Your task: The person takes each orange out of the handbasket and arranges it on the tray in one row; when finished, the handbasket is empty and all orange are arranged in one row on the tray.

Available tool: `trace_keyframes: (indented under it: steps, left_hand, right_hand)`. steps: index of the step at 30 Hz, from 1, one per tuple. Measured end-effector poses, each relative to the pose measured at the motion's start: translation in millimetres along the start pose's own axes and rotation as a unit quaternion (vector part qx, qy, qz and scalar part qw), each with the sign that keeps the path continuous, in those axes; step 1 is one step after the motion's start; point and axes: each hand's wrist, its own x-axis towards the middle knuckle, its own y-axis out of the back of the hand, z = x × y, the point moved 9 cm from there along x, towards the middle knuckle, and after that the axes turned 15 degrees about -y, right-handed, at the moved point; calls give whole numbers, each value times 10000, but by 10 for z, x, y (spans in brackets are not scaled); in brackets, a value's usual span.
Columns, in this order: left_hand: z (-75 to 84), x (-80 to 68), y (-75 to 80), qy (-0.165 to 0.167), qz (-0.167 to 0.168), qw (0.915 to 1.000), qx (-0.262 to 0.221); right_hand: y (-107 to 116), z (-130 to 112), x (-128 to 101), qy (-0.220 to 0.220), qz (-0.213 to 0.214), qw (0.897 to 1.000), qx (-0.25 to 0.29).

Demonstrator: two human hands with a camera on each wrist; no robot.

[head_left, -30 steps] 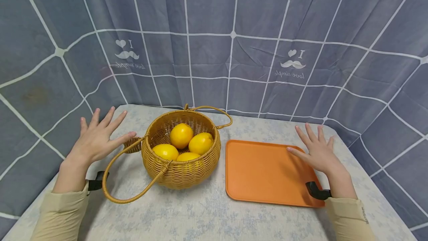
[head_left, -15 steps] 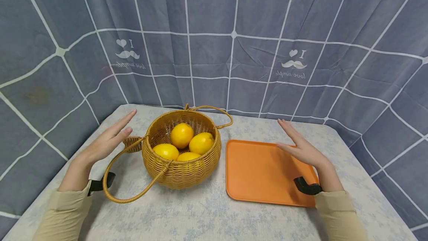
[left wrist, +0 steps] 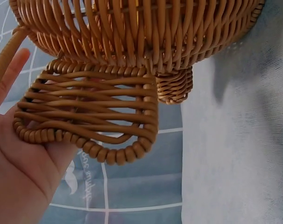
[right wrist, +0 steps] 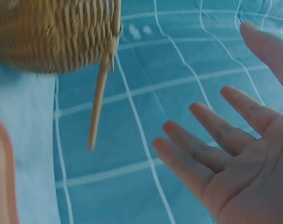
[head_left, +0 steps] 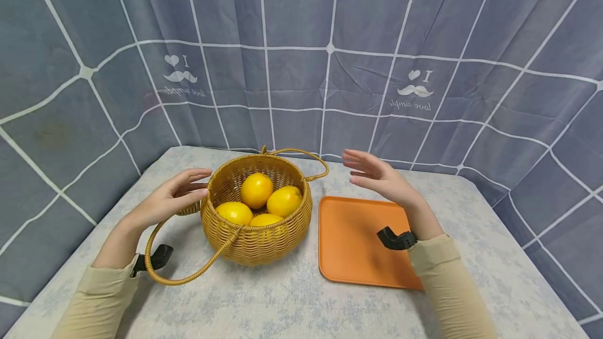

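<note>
A round wicker basket (head_left: 264, 247) stands left of the middle in the head view, with several lemons (head_left: 255, 191) inside. My left hand (head_left: 165, 200) is at the basket's left rim, fingers slightly bent and thumb apart. In the left wrist view its palm lies beside a flat woven flap (left wrist: 85, 105) on the basket's side; whether it touches I cannot tell. My right hand (head_left: 383, 179) hovers above the far part of an orange tray (head_left: 360, 245), to the right of the basket. Its fingers are spread in the right wrist view, and it holds nothing.
One rope-like basket handle (head_left: 186, 279) droops over the near left side, in front of my left forearm. The other handle (head_left: 325, 164) sticks out at the back right. A patterned cloth (head_left: 282, 307) covers the table. Behind it hangs a blue-grey checked curtain (head_left: 297, 77).
Both hands have turned inward from a spread, raised pose. My left hand has moved right to the basket's rim; my right hand has moved left across the tray. Basket and tray stay put.
</note>
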Motion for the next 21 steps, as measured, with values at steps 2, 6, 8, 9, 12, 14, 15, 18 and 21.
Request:
trace_keyframes:
  steps: [2, 6, 8, 9, 12, 14, 15, 18, 21]
  left_hand:
    - [-30, -4, -1, 80, 39, 10000, 45]
    - [-65, -13, -1, 164, 87, 9998, 114]
    - [-70, -20, 4, 175, 91, 9996, 196]
    - [-70, -21, 5, 181, 90, 9995, 234]
    - [-76, -19, 7, 208, 84, 9991, 366]
    - [-84, -19, 7, 241, 101, 9989, 395]
    - [-89, -20, 7, 250, 115, 9989, 372]
    - [-99, -21, 3, 245, 148, 9992, 284]
    - [-107, -23, -3, 248, 177, 9994, 191]
  right_hand:
    - [-77, -86, 118, 31, -84, 9999, 124]
    - [-255, -204, 361, -52, -354, 9991, 214]
    - [-355, -253, 484, -145, -502, 9985, 170]
    - [-405, -281, 544, -185, -578, 9980, 158]
    - [-542, -389, 706, -274, -744, 9968, 46]
    - [-636, -486, 803, -261, -881, 9958, 56]
    - [-679, -536, 845, -249, -935, 9953, 23]
    - [-808, -684, 971, -187, -1108, 9937, -15]
    - [-929, -803, 1095, -126, -1238, 9922, 71]
